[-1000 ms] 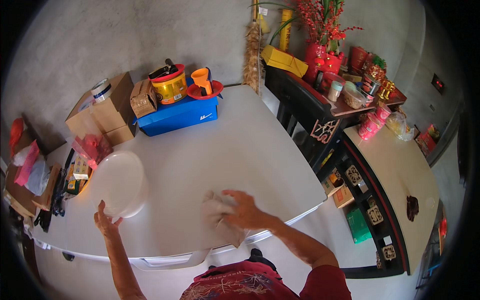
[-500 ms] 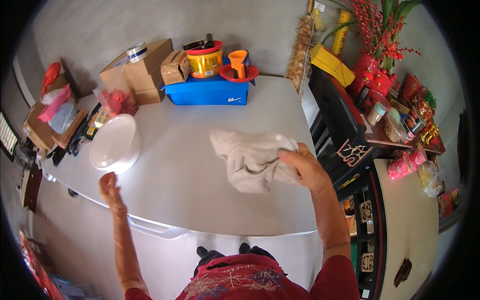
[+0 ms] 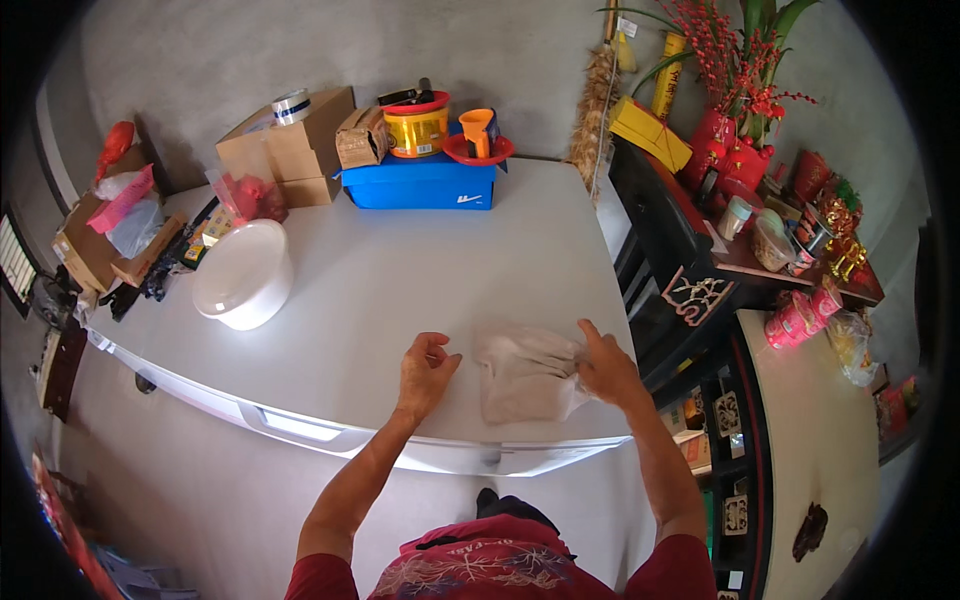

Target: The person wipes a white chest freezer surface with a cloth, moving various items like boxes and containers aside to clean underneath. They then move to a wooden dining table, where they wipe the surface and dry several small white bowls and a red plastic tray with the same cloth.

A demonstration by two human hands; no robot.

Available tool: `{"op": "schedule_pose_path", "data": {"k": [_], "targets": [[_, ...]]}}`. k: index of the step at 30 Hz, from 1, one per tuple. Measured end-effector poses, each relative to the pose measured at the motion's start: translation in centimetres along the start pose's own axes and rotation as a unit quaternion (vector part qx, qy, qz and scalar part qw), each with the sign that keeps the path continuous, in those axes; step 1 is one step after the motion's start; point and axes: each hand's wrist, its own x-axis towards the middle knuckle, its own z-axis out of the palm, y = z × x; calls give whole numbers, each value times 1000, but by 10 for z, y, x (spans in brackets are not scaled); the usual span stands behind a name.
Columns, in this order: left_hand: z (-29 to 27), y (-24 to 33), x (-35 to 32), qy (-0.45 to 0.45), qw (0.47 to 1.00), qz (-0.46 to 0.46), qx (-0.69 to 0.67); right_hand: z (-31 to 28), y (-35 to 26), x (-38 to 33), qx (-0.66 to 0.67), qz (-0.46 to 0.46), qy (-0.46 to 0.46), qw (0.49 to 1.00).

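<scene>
A pale grey-beige cloth [image 3: 525,375] lies crumpled over the near right part of the table [image 3: 370,300]. My right hand [image 3: 608,370] grips its right edge, the index finger pointing away from the rest. Just left of the cloth, my left hand [image 3: 428,375] hovers over the tabletop with nothing in it. Its fingers are loosely bent and the thumb stands apart from them. A white plastic basin [image 3: 245,275] sits at the left of the table, some way from both hands.
At the back of the table stand a blue shoebox [image 3: 420,187] carrying a yellow tub [image 3: 416,130] and red dish, and cardboard boxes [image 3: 300,150] topped with a tape roll [image 3: 291,106]. A dark chair [image 3: 665,235] and a crowded sideboard [image 3: 740,265] flank the right edge.
My right hand has lowered the cloth toward the table's near right edge. My left hand has swung right, from near the basin to beside the cloth.
</scene>
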Motion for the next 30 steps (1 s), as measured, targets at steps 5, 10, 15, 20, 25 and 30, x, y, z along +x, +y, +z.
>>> {"op": "schedule_pose_path", "data": {"k": [5, 10, 15, 20, 25, 30], "targets": [[3, -6, -34, 25, 977, 148, 154, 19, -4, -25, -126, -261, 70, 955], [20, 17, -62, 24, 939, 251, 236, 29, -13, -27, -114, -287, -6, 951], [26, 28, -74, 16, 905, 224, 360, 39, -6, -13, -141, -322, 51, 935], [24, 15, -78, -59, 861, 174, 475, 38, 22, 45, -143, -309, 17, 940], [34, 26, -72, -55, 869, 88, 484, 42, 59, 133, -153, -278, -28, 948], [50, 38, -63, -27, 863, 12, 504, 43, 89, 227, -149, -252, -23, 956]]}}
